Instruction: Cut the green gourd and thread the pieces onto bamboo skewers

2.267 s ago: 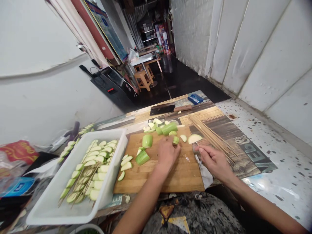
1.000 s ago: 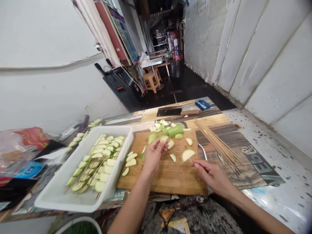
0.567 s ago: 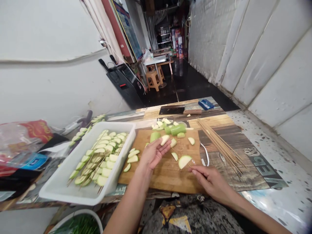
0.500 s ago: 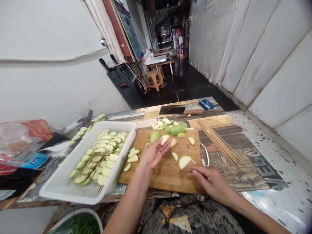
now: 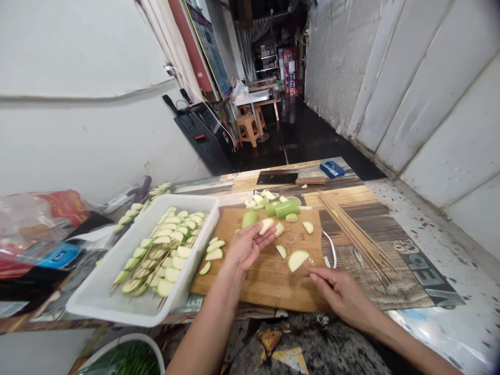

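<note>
Over the wooden cutting board (image 5: 258,291), my left hand (image 5: 248,247) is palm up, holding a pale zucchini slice (image 5: 266,225) between thumb and fingers. My right hand (image 5: 336,289) pinches the lower end of a thin wooden skewer (image 5: 305,266). A half-round zucchini slice (image 5: 297,260) is on that skewer, just ahead of my fingertips. Whether the skewer reaches the slices by my left hand I cannot tell. Loose slices lie around both hands, and thick green zucchini pieces (image 5: 287,208) sit at the board's far edge.
Left of the board stands a white plastic tub (image 5: 213,219) of skewered slices. Bare skewers (image 5: 353,234) lie in a bundle on the right. Farther back are a cleaver (image 5: 278,177) and a blue packet (image 5: 332,169). Below the table's edge is a tub of greens (image 5: 128,359).
</note>
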Available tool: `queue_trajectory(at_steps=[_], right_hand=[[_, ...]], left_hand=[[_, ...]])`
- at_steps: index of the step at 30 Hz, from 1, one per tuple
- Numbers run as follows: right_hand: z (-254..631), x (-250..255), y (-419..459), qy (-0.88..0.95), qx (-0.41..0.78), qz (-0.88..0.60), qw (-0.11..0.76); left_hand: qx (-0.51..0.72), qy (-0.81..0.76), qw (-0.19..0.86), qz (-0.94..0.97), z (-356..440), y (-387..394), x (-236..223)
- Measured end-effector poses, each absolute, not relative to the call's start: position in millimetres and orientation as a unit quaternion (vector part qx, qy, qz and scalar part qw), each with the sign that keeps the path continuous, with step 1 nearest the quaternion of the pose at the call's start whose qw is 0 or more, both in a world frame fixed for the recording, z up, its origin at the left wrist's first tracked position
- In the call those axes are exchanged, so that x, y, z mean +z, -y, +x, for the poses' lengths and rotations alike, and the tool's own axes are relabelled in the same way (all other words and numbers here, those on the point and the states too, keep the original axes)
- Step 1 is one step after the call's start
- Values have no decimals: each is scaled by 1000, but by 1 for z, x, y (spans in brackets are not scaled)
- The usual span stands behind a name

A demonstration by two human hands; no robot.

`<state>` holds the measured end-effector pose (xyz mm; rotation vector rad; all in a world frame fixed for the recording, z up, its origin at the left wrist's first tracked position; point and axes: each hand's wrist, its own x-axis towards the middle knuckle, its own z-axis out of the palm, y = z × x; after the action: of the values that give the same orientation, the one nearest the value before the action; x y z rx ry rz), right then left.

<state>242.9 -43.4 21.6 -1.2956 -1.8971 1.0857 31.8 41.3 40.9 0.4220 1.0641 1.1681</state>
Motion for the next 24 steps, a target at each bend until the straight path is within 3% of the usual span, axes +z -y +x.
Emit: queue_trajectory(at_steps=[12,17,24], right_hand=[[241,23,42,702,425,-495,285],[232,22,38,699,418,-494,303],[220,13,35,700,415,-482,323]], left_hand=[[468,-478,694,267,31,-41,44],[533,-420,717,160,42,-40,41],[618,-429,651,100,58,-39,38]])
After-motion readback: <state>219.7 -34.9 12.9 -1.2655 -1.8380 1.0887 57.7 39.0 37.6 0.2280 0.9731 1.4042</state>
